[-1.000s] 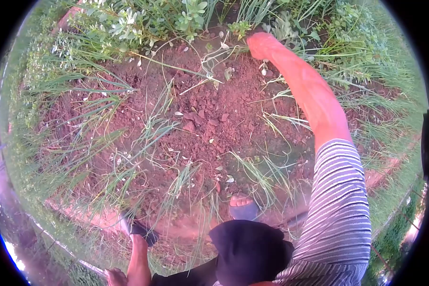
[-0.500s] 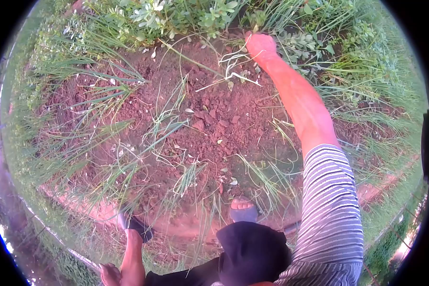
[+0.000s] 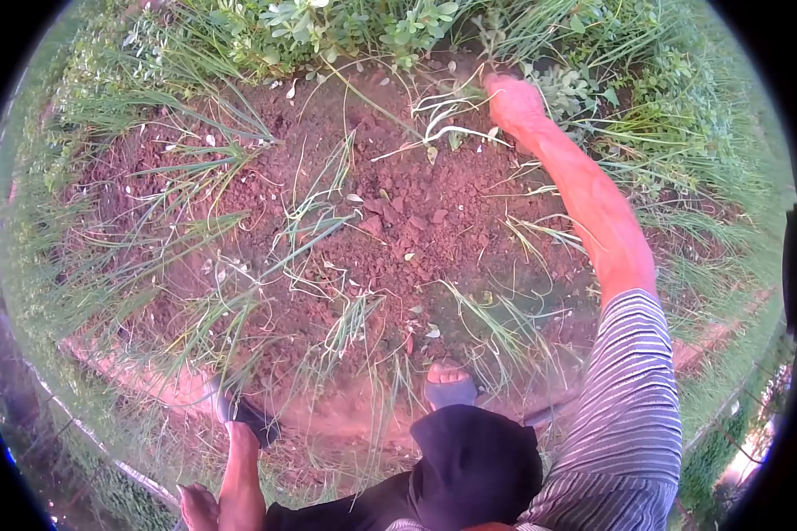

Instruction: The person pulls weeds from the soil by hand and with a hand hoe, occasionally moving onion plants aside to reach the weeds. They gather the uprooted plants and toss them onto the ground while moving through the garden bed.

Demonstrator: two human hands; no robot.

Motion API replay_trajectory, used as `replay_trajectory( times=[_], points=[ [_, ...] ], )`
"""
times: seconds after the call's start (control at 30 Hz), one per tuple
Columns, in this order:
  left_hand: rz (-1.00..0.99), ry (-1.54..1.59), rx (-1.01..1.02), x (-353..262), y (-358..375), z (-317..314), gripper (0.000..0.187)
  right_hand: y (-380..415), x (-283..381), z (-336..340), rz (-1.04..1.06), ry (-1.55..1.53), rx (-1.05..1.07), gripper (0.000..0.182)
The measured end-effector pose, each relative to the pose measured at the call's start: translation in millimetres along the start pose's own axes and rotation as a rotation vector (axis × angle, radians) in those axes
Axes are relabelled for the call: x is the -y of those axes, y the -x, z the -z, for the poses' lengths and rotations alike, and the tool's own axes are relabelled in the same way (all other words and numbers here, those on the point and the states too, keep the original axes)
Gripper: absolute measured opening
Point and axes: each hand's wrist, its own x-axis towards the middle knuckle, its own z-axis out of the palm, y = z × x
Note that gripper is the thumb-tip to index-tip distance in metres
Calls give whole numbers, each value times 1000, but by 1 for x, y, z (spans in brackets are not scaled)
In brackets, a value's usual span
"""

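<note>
At the upper right of the bed, my right hand (image 3: 515, 104) is closed low at the edge of the greenery, its fingers round the base of a leafy weed (image 3: 493, 37). Pale, limp onion leaves (image 3: 447, 111) lie on the soil just left of that hand. A broad-leafed weed (image 3: 565, 90) stands right beside my knuckles. Down at the lower left edge, my left hand (image 3: 199, 507) shows only in part next to my shin, fingers curled in; whatever they hold is hidden.
Reddish, crumbly soil (image 3: 407, 212) fills the middle. Onion plants (image 3: 354, 323) grow in loose clumps across it, with another onion clump (image 3: 496, 327) near my sandalled foot (image 3: 450, 385). Dense low weeds (image 3: 310, 26) line the far side. An earth ridge (image 3: 336, 416) runs along the near edge.
My right hand has shifted a little right and slightly down, and the weed at its fingers has moved right with it. My left hand stays beside the shin.
</note>
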Motion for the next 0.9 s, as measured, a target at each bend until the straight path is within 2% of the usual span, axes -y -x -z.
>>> replay_trajectory(
  times=[0.03, 0.2, 0.3, 0.43, 0.53, 0.6, 0.63, 0.73, 0.77, 0.8, 0.87, 0.9],
  points=[
    [-23, -33, -46, -1, 6, -8, 36, 10, 2, 3, 33, 10, 6, 22],
    [-78, -85, -14, -10, 15, -46, 32, 49, 22, 14, 222, 10, 14, 20],
    [-125, -110, 40, -13, 25, -67, 30, 75, 37, 36, 408, -55, 163, 15],
    [-194, -142, 134, -10, 47, -95, 29, 86, 31, 14, 650, 14, 134, 12],
    [-217, -162, 203, -3, 68, -118, 28, 101, 34, 26, 567, -95, 186, 12],
    [-231, -178, 263, -4, 81, -137, 28, 89, 28, 44, 444, -52, -67, 13],
    [-237, -184, 290, -4, 88, -145, 29, 79, 18, 56, 198, -209, -9, 15],
    [-270, -223, 403, -14, 110, -169, 29, 50, -26, 102, -59, -253, -122, 22],
    [-298, -248, 457, -14, 113, -173, 30, 51, -36, 122, -23, -124, -216, 18],
    [-333, -271, 510, -16, 114, -178, 30, 38, -61, 110, 125, -19, -427, 24],
    [-441, -321, 626, -18, 110, -191, 31, 43, -69, 117, 303, 9, -590, 32],
    [-398, -275, 624, -22, 106, -200, 32, 45, -68, 115, 342, 36, -554, 28]
  ],
)
